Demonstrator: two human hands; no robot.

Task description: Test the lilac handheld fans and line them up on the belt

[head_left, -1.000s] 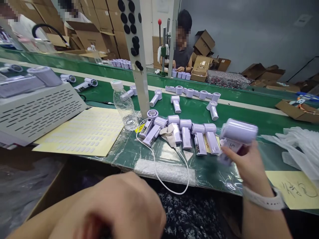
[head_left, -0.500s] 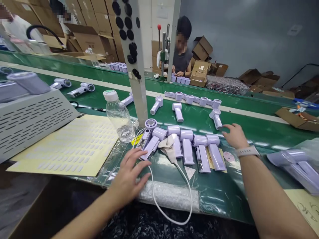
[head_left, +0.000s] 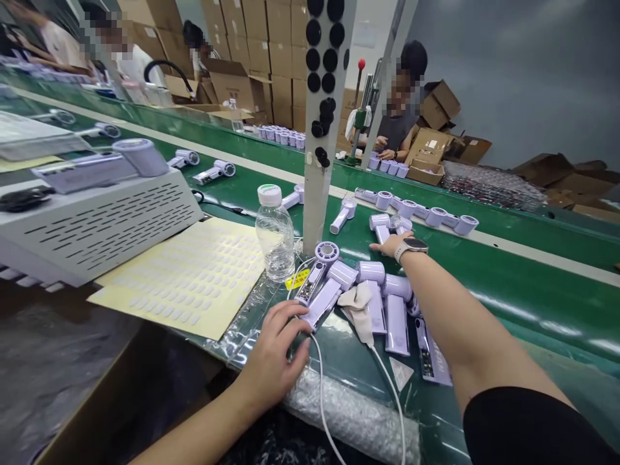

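My left hand [head_left: 281, 345] rests at the near edge of the bench, fingers curved and apart. Its fingertips touch the handle end of a lilac handheld fan [head_left: 325, 302] without gripping it. Out on the green belt, my right hand [head_left: 391, 245] is closed around a lilac handheld fan [head_left: 402, 223], mostly hidden by the hand. Another fan [head_left: 379, 223] lies right beside it. Several more fans, some with open handles showing circuitry, lie in a row before me, partly behind my right forearm. A beige cloth-like piece [head_left: 357, 303] on a white cable [head_left: 390, 378] lies over them.
A clear bottle [head_left: 274, 236] stands beside a metal post [head_left: 317, 187]. Left of it are a yellow sticker sheet [head_left: 194, 284] and a slotted grey box [head_left: 111, 219] with a fan on top. Further fans lie along the belt [head_left: 513, 278]. Co-workers sit across it.
My right hand has reached left and forward across the belt, bringing a fan beside another one. The view has turned left. My left hand stays by the same fan's handle.
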